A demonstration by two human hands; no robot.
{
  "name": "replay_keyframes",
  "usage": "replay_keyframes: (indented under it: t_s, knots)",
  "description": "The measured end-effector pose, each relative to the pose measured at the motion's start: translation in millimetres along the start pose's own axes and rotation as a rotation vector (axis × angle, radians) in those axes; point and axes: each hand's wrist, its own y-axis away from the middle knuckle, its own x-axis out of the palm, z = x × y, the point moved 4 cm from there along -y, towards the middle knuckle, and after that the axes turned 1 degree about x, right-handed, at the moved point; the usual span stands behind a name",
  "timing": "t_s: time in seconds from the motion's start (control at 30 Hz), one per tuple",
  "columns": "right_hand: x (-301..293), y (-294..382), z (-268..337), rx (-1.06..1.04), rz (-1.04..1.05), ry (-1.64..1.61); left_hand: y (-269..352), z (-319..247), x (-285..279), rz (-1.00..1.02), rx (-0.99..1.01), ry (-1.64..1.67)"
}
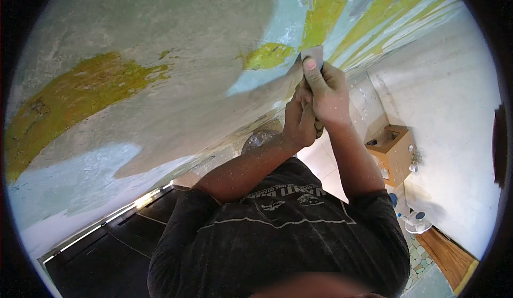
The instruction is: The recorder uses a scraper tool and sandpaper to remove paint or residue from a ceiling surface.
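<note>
Both of my hands are together at a painted wall (pixel 192 69) with grey, yellow-green, pale blue and white patches. My right hand (pixel 330 93) grips a scraper with a flat metal blade (pixel 316 51), its thumb pressed on the blade's face. The blade's edge is at the wall, beside a yellow-green stripe; whether it touches cannot be told. Just below, my left hand (pixel 301 119) is closed around the lower part of the tool, whose handle is mostly hidden by the fingers. Flakes or dust specks lie on both forearms.
To the right, a brown box-like cabinet (pixel 390 152) with small items stands by a pale wall (pixel 449 97). Below it are a white fan (pixel 419 222) and a brown wooden surface (pixel 445 254). At lower left is a dark panelled surface (pixel 116 242). A rounded, speckled object (pixel 258 137) sits behind my left forearm.
</note>
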Motion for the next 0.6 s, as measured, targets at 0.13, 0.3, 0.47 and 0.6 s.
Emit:
replay_keyframes:
  t_s: [0.13,0.3,0.47,0.6]
  knots:
    - [-8.0,-1.4,-34.2,0.064,-0.022,-0.004,10.0,22.3,-2.1,-0.072,-0.102,0.121]
    - [1.3,-4.3,2.3,-0.013,0.025,-0.066,-3.6,3.0,-5.5,-0.073,0.079,-0.070]
    - [-9.5,-4.0,-48.6,0.040,-0.020,-0.070,8.7,18.5,-4.7,-0.099,-0.053,-0.002]
    - [-1.9,-3.1,-15.8,0.033,-0.010,-0.044,-1.9,2.4,-5.4,-0.050,-0.044,-0.043]
